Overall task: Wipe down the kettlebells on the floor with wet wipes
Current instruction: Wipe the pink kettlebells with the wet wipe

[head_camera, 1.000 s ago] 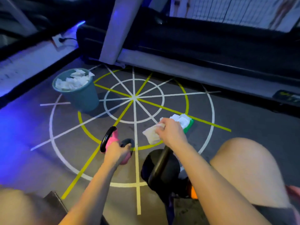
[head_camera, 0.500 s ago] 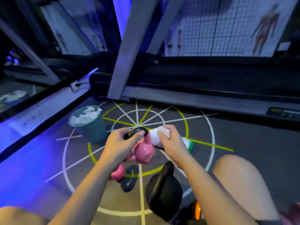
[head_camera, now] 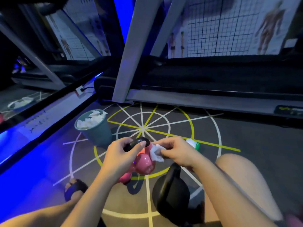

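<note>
My left hand (head_camera: 120,155) grips the black handle of a small pink kettlebell (head_camera: 145,163) and holds it up off the floor. My right hand (head_camera: 176,152) pinches a crumpled white wet wipe (head_camera: 155,153) against the kettlebell's upper right side. A second pink kettlebell (head_camera: 125,177) shows below my left wrist, mostly hidden. A large black kettlebell (head_camera: 171,192) stands on the floor under my right forearm. The green and white wet wipe pack (head_camera: 193,144) lies just beyond my right hand.
A teal bin (head_camera: 94,128) full of used wipes stands to the left on the grey floor with white and yellow lines. A treadmill base (head_camera: 205,99) runs across the back. My knee (head_camera: 242,174) is at right, a sandalled foot (head_camera: 73,189) at lower left.
My left hand lifted the pink kettlebell from the floor to mid-air. My right hand brought the wipe from near the pack to the kettlebell. The camera tilted upward.
</note>
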`<state>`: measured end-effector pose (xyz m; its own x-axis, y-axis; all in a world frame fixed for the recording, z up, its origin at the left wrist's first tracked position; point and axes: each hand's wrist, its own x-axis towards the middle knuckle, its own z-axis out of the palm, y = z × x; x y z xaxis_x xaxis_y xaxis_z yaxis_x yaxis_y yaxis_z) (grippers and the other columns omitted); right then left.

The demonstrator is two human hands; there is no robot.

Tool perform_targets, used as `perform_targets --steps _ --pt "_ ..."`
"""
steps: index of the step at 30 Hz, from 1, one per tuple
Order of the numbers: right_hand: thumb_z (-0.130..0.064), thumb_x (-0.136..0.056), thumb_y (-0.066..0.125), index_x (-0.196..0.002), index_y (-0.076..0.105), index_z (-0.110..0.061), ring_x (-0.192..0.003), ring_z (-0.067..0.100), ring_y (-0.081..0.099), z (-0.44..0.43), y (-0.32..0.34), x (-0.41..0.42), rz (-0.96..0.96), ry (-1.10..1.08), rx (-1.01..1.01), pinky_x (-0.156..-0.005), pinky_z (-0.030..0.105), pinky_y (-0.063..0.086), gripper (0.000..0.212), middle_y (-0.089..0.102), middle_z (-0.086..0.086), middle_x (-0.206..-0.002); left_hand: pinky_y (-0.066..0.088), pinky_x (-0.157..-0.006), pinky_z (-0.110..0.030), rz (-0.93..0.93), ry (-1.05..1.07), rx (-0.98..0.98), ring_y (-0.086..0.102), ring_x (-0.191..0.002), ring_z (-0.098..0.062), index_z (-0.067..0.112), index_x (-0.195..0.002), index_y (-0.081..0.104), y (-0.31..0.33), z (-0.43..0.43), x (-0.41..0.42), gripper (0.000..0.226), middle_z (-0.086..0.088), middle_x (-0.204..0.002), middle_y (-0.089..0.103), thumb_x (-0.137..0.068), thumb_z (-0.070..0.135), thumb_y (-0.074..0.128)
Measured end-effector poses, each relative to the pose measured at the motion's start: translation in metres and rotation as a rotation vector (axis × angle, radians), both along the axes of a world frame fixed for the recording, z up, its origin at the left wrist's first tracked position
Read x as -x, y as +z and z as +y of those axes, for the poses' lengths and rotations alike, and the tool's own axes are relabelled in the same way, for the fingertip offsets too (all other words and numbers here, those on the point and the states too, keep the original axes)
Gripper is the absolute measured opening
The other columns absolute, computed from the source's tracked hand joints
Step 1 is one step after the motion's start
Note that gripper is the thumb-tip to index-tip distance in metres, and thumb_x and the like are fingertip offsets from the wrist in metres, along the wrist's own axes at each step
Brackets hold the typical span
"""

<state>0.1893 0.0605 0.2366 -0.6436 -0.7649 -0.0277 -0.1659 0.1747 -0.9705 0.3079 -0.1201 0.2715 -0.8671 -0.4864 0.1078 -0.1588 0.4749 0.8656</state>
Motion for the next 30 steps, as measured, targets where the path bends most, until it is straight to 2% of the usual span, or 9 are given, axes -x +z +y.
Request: perform_targets --steps 4,7,10,12,16,19,23,28,30 --pt "-0.009 -0.088 0.071 -0.092 0.074 -0.026 -0.092 0.015 0.071 -0.003 -0.023 0.003 -0.002 -0.132 -0.096 -0.086 0.037 0.059 0.019 0.075 -0.002 -0.094 0.036 -0.056 -0.028 -0.081 -0.042 0.088 0.049 -0.056 -0.003 0.021 -0.065 0.061 -0.024 -0.003 0.001 0.035 0.016 -0.054 0.054 -0.084 0.045 0.078" --pt "-0.024 -0.086 0.075 -0.090 0.062 -0.019 -0.089 0.008 0.068 0.006 -0.040 0.011 -0.043 -0.343 -0.173 -0.077 0.027 0.056 0.015 0.071 -0.013 -0.101 0.049 -0.063 -0.035 -0.086 -0.009 -0.026 0.060 -0.067 -0.011 0.020 -0.070 0.066 -0.050 -0.005 0.007 0.031 0.010 -0.063 0.063 -0.083 0.045 0.079" --pt "-0.013 -0.081 0.070 -0.082 0.053 -0.017 -0.073 0.011 0.063 0.012 -0.054 0.010 0.049 -0.585 -0.315 -0.060 0.020 0.051 0.018 0.065 -0.007 -0.083 0.054 -0.071 -0.037 -0.110 -0.001 -0.102 0.066 -0.078 -0.014 0.022 -0.076 0.072 -0.070 0.004 0.020 0.025 0.006 -0.073 0.069 -0.083 0.045 0.079" --pt "-0.010 -0.077 0.067 -0.081 0.054 -0.022 -0.067 0.015 0.063 0.009 -0.068 0.005 0.066 -0.673 -0.373 -0.064 0.034 0.057 0.019 0.065 -0.004 -0.074 0.047 -0.064 -0.033 -0.125 -0.003 -0.040 0.063 -0.070 -0.015 0.020 -0.069 0.067 -0.081 0.012 0.029 0.033 0.003 -0.066 0.067 -0.082 0.047 0.078" --pt "-0.019 -0.073 0.067 -0.087 0.067 -0.038 -0.070 0.016 0.071 0.005 -0.100 0.008 -0.049 -0.798 -0.347 -0.069 0.041 0.062 0.024 0.072 -0.001 -0.081 0.038 -0.057 -0.030 -0.180 -0.023 -0.078 0.061 -0.067 -0.019 0.016 -0.067 0.064 -0.098 0.026 0.040 0.039 -0.005 -0.066 0.065 -0.082 0.049 0.077" --pt "-0.019 -0.083 0.070 -0.094 0.078 -0.035 -0.084 0.013 0.071 -0.002 -0.104 0.007 -0.078 -0.747 -0.358 -0.079 0.036 0.060 0.021 0.076 -0.004 -0.087 0.040 -0.059 -0.032 -0.208 -0.081 -0.072 0.061 -0.068 -0.017 0.017 -0.070 0.065 -0.102 0.031 0.044 0.036 -0.004 -0.067 0.066 -0.083 0.049 0.076" --pt "-0.005 -0.097 0.051 -0.111 0.075 -0.035 -0.099 0.007 0.068 -0.011 -0.091 -0.003 -0.226 -0.441 -0.300 -0.078 0.020 0.054 0.041 0.076 -0.010 -0.100 0.044 -0.060 -0.031 -0.219 -0.099 -0.068 0.061 -0.068 -0.015 0.019 -0.072 0.066 -0.104 0.028 0.046 0.033 -0.003 -0.068 0.067 -0.083 0.049 0.075" --pt "0.006 -0.095 0.046 -0.117 0.074 -0.027 -0.103 -0.001 0.066 -0.003 -0.076 -0.004 -0.209 -0.496 -0.182 -0.082 0.011 0.051 0.048 0.073 -0.015 -0.107 0.039 -0.055 -0.023 -0.180 -0.101 -0.119 0.059 -0.062 -0.013 0.018 -0.070 0.066 -0.103 0.035 0.048 0.032 -0.001 -0.065 0.066 -0.082 0.046 0.077" --pt "0.002 -0.095 0.050 -0.118 0.073 -0.028 -0.106 0.002 0.066 0.004 -0.077 0.000 -0.216 -0.555 -0.138 -0.088 0.020 0.055 0.044 0.073 -0.011 -0.114 0.045 -0.058 -0.027 -0.159 -0.096 -0.186 0.062 -0.064 -0.014 0.019 -0.072 0.066 -0.101 0.041 0.052 0.031 0.000 -0.066 0.068 -0.083 0.045 0.077"
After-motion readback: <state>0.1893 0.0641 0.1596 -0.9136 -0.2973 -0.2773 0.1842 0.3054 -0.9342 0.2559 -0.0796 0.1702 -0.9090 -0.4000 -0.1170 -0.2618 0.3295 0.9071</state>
